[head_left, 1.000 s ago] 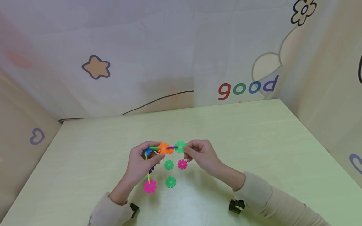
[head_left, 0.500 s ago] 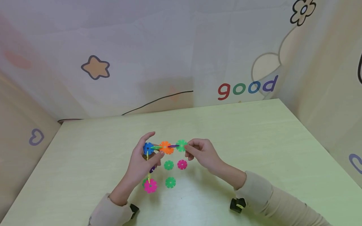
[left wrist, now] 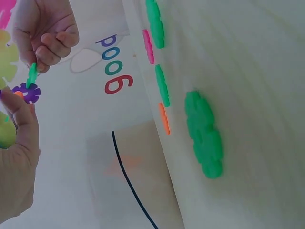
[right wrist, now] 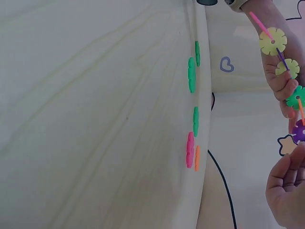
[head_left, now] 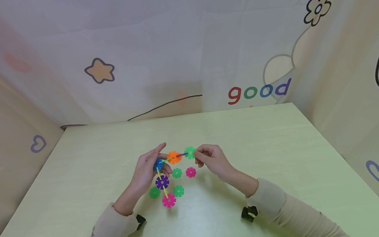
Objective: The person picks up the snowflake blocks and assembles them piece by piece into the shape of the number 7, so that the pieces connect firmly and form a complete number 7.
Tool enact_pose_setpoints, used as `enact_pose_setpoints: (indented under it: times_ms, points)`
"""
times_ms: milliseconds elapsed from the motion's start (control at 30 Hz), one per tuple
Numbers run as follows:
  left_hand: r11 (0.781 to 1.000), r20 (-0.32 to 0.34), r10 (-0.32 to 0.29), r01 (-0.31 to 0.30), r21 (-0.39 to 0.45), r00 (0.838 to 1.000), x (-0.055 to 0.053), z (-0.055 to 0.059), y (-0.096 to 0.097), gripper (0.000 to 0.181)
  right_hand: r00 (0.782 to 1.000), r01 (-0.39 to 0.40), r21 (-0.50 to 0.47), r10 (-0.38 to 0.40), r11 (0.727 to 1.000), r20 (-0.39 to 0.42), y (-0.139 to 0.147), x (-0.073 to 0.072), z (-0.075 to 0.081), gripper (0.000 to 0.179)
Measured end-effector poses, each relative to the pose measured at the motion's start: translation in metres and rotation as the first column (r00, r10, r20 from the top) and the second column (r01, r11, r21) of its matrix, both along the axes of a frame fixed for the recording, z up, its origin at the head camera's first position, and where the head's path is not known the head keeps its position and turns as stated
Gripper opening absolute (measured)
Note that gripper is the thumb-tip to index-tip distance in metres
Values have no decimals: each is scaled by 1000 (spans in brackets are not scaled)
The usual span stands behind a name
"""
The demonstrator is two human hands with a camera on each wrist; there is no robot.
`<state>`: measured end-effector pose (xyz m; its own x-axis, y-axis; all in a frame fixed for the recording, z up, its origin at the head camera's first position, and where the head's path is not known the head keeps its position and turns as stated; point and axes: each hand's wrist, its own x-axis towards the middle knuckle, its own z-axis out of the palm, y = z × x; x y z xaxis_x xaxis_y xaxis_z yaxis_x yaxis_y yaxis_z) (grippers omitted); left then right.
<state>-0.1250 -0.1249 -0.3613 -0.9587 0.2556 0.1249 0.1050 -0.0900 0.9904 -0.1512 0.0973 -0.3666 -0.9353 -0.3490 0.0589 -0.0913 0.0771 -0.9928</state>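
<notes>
A chain of interlocked snowflake discs hangs between both hands above the table. My right hand (head_left: 214, 161) pinches the green disc (head_left: 189, 152) at its right end between thumb and fingers. From there it runs through a thin purple disc (head_left: 182, 154), an orange disc (head_left: 174, 157) and a green one to a blue disc (head_left: 158, 164). That blue disc lies against my left hand (head_left: 145, 168), whose fingers are extended and loose behind the chain. Below it dangle yellow discs, a purple disc (head_left: 162, 182) and a pink disc (head_left: 169, 200). In the right wrist view, yellow discs (right wrist: 273, 41) hang beside the left hand.
Loose green discs (head_left: 177, 173) and a pink disc (head_left: 190, 172) lie flat on the pale table (head_left: 251, 141). An orange disc (left wrist: 164, 118) also lies there in the left wrist view. A printed curtain (head_left: 165, 49) surrounds the table's back and sides.
My left hand has loosened and turned, its thumb lifting off the chain. The hanging part has swung right and towards me, uncovering the purple disc and a loose green disc. The right hand barely moved.
</notes>
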Motion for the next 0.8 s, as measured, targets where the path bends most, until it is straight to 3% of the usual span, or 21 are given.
enact_pose_setpoints:
  times_ms: [233, 433, 600, 800]
  points:
    - [998, 102, -47, 50, -23, 994, -1, 2, 0, 52, 1000, -21, 28, 21, 999, -5, 0, -1, -2, 16]
    - [993, 91, -117, 119, -21, 989, -3, 2, -2, 56, 1000, -23, 32, 23, 999, -3, 0, -1, -2, 16]
    - [983, 90, -182, 180, 29, 979, -3, 2, -2, 59, 1000, -28, 32, 28, 999, -7, 0, 0, -1, 15]
    - [982, 110, -179, 171, 80, 978, -2, 2, -2, 52, 999, -44, 31, 44, 999, -4, 0, 0, 0, 15]
